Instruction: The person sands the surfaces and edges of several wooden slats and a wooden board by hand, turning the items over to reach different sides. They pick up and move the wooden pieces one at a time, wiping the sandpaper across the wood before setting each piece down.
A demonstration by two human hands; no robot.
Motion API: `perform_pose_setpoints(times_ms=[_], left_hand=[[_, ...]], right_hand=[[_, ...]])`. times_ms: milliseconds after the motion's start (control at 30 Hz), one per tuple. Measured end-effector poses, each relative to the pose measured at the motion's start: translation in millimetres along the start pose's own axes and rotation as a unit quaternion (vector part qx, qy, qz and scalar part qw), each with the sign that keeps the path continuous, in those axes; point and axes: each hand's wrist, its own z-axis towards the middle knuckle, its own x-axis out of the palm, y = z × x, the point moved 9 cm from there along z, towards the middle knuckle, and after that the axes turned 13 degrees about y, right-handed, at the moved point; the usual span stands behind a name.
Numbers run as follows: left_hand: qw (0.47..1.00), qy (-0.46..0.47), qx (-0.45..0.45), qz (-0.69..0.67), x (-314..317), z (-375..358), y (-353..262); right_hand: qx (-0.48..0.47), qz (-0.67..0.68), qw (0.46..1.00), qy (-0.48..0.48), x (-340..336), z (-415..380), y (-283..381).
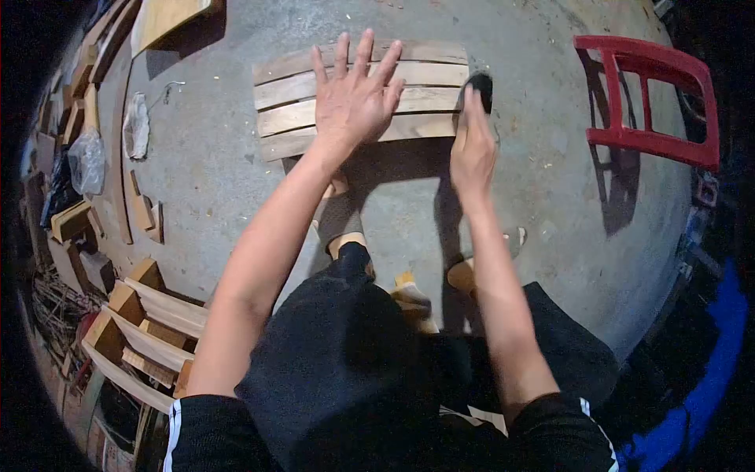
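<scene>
A small slatted wooden seat (283,120), several pale slats side by side with narrow gaps, stands in front of me. My left hand (354,98) rests on top of it with the fingers spread. At the seat's right end, my right hand (473,149) presses a black pad (481,88) against the slat edges. The pad looks like sandpaper, but its kind is not certain. My right fingers are slightly blurred, and the pad is partly hidden behind them. Shadow covers the underside of the seat.
A red wooden frame (613,86) stands to the right on the concrete floor (535,204). On the left lie wood offcuts (141,208), a plastic bag (86,161) and a slatted wooden piece (145,338). A yellowish board (169,20) is at the upper left. My feet are below the seat.
</scene>
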Motion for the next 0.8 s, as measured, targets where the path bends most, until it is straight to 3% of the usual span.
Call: perform_pose_setpoints(times_ms=[67,133,233,367,567,633,800], left_hand=[[1.000,-0.005,-0.001,0.009,0.1,1.0,2.0],[1.000,0.000,-0.001,0.007,0.1,-1.6,2.2],[1.000,-0.002,-0.021,0.001,-0.3,5.4,7.0],[1.000,-0.002,-0.008,-0.008,1.8,1.5,5.7],[1.000,0.001,-0.011,0.007,-0.3,2.9,2.3],[1.000,0.000,-0.013,0.000,-1.2,2.7,4.2],[1.000,0.015,-0.014,0.017,5.4,2.4,3.6]], right_hand=[[-0.010,0.000,1.000,-0.006,-1.5,48.4,10.2],[0.039,-0.006,0.999,0.029,-3.0,76.3,10.8],[0.002,-0.004,1.000,-0.028,-1.6,27.6,12.6],[-0.042,-0.074,0.996,-0.007,6.0,-40.8,21.9],[-0.029,-0.017,0.999,-0.027,6.0,77.3,13.4],[-0.027,0.017,0.999,-0.031,5.0,58.3,15.0],[-0.027,-0.038,0.999,0.019,6.5,-49.9,22.4]])
